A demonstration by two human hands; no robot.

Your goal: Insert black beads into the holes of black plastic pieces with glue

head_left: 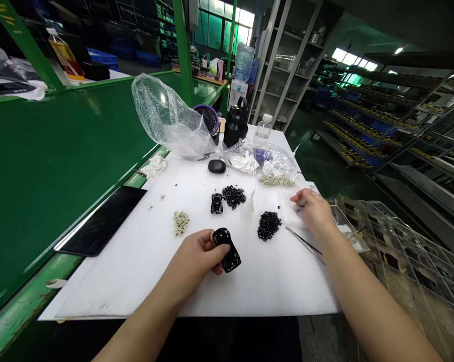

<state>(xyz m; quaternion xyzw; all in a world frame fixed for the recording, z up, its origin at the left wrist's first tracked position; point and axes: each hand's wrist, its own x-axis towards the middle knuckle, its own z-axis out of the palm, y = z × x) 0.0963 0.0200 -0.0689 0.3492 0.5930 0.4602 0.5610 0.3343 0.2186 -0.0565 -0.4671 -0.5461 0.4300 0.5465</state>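
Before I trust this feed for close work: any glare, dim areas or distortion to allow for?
Head view: a glare streak runs along the dark flat panel; the far windows wash out while the racks at right sit dim; the grey shelving leans outward, likely lens stretch; what the right hand touches is unclear.

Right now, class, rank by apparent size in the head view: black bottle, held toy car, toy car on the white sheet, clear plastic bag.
Clear plastic bag
Black bottle
Toy car in the left hand
Small toy car on the white sheet

The held car is nearer, so the cars' true sizes are unsure.
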